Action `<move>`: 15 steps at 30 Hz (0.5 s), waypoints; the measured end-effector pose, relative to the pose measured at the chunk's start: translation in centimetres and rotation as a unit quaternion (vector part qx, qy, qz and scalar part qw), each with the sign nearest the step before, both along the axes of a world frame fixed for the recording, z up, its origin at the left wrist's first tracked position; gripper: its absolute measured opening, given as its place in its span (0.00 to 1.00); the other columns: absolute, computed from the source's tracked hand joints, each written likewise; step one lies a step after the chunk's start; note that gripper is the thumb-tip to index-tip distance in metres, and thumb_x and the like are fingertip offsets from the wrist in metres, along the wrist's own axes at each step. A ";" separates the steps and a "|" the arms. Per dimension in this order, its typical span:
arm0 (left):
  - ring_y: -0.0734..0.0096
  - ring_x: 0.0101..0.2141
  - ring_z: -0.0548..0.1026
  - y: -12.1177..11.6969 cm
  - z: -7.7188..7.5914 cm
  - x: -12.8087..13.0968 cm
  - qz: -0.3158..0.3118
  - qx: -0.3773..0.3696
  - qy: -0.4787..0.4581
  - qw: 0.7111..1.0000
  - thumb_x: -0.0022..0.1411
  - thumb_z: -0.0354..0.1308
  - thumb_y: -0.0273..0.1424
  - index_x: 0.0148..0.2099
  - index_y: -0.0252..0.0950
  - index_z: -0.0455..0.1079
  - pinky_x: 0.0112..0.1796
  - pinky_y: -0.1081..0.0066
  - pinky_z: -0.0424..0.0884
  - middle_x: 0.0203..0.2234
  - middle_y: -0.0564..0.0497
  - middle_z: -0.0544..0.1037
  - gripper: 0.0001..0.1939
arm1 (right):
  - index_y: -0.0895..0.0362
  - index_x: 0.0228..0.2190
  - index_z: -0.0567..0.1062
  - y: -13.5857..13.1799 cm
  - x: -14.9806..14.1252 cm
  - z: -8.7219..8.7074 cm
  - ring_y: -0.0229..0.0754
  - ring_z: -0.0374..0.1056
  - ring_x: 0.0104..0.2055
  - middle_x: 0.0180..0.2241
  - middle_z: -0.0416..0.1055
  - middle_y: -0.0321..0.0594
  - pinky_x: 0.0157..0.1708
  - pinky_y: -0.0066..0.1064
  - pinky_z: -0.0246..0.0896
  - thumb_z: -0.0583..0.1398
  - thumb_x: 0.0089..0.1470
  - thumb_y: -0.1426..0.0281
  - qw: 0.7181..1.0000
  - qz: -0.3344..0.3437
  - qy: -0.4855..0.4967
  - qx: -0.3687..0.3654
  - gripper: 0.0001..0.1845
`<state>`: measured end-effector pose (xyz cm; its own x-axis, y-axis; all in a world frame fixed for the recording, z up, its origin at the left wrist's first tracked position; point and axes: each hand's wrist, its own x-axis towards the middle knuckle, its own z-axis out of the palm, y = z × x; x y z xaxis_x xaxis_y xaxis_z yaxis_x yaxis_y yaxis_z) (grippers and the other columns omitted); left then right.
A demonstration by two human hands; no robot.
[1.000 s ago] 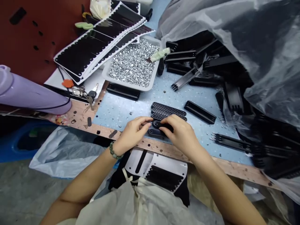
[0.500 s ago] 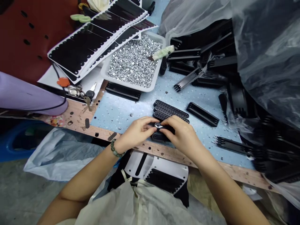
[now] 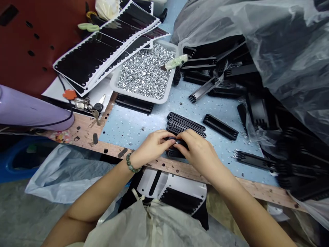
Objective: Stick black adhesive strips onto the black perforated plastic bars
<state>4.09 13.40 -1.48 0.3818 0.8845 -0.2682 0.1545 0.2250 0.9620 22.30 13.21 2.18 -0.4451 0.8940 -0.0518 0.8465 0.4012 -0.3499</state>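
My left hand (image 3: 153, 144) and my right hand (image 3: 199, 148) meet over the front of the blue work mat. Both pinch a small black plastic piece (image 3: 172, 138) that has a shiny spot at its end; fingers hide most of it. Just beyond the fingertips, several black bars with a lattice face (image 3: 186, 123) lie side by side. Under my hands another black bar (image 3: 174, 153) shows in part. Right of them rests a slotted black plastic bar (image 3: 220, 127).
A white tray (image 3: 164, 99) holds many small silvery metal nuts, with a green-handled blade (image 3: 177, 62) across its rim. Black adhesive sheets (image 3: 95, 51), keys (image 3: 96, 111) and a purple bottle (image 3: 33, 108) are at left. Plastic-wrapped black bars (image 3: 241, 72) pile up at right.
The silvery round face between my fingertips has turned out of sight, and the held piece now shows a dark edge. Both hands stay in nearly the same place; the view has shifted slightly.
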 end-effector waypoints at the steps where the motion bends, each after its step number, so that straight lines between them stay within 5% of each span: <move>1: 0.72 0.35 0.76 0.0 -0.1 0.1 0.002 0.006 0.005 1.000 0.62 0.55 0.35 0.44 0.34 0.73 0.37 0.70 0.77 0.43 0.45 0.73 0.12 | 0.56 0.36 0.70 -0.2 0.5 0.1 0.44 0.66 0.36 0.35 0.68 0.41 0.30 0.32 0.59 0.61 0.56 0.65 1.000 -0.019 -0.015 0.012 0.09; 4: 0.72 0.36 0.76 -0.1 -0.1 0.3 0.008 0.021 0.028 0.999 0.62 0.55 0.35 0.44 0.34 0.73 0.38 0.70 0.76 0.41 0.46 0.73 0.12 | 0.56 0.39 0.68 -0.9 2.6 0.3 0.43 0.67 0.37 0.36 0.67 0.41 0.33 0.33 0.61 0.62 0.55 0.62 0.998 -0.067 0.022 0.003 0.14; 7: 0.71 0.37 0.75 -0.1 0.0 0.3 0.005 0.032 0.047 0.998 0.62 0.55 0.35 0.43 0.34 0.73 0.38 0.70 0.75 0.40 0.46 0.73 0.12 | 0.55 0.36 0.68 -1.5 4.2 0.2 0.39 0.66 0.36 0.34 0.67 0.38 0.36 0.30 0.61 0.57 0.59 0.71 0.991 -0.083 0.100 -0.040 0.02; 15: 0.71 0.36 0.74 0.1 0.3 0.0 -0.024 0.041 0.065 0.997 0.62 0.54 0.36 0.43 0.35 0.73 0.37 0.71 0.74 0.40 0.47 0.72 0.13 | 0.56 0.31 0.69 -1.7 4.2 -0.1 0.38 0.65 0.33 0.31 0.68 0.38 0.34 0.29 0.59 0.56 0.57 0.76 0.987 -0.102 0.118 -0.046 0.05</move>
